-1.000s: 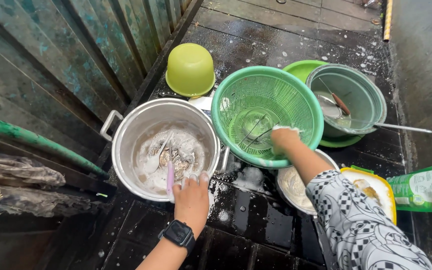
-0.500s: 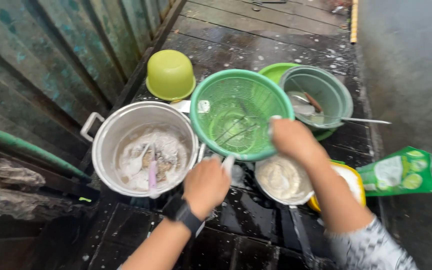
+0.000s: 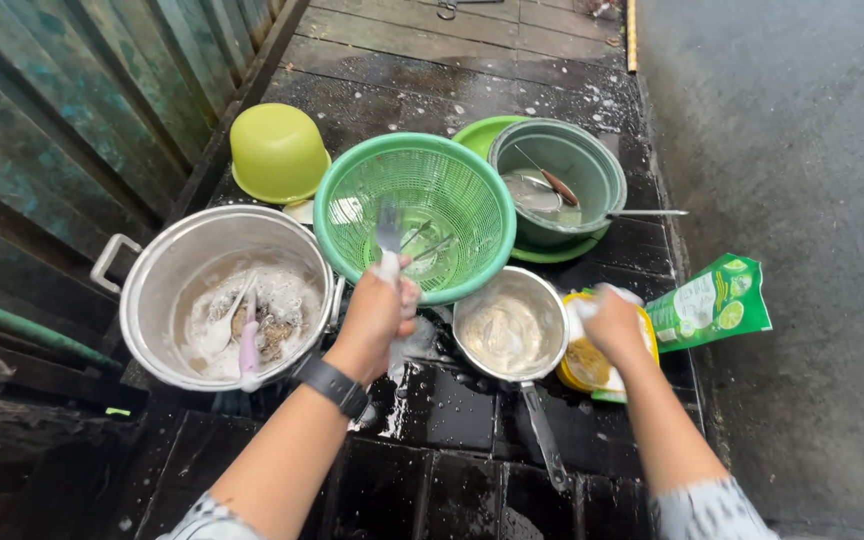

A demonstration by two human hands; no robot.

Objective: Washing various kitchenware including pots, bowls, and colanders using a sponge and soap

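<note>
Here a soapy fork (image 3: 388, 232) is gripped by the clenched left hand (image 3: 376, 310), at six o'clock of the green colander (image 3: 414, 212). A foamy sponge (image 3: 592, 302) is squeezed in the right hand (image 3: 612, 325). With such suds the fork could be lost into the saucepan (image 3: 508, 330).

One head camera looks steeply down, from close above, at the wet wooden floor (image 3: 472, 420) and both hands.

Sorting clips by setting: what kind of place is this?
Probably an outdoor dishwashing spot on a wet dark plank floor: a large soapy metal pot, a green plastic colander holding utensils, and a green detergent pouch.
</note>
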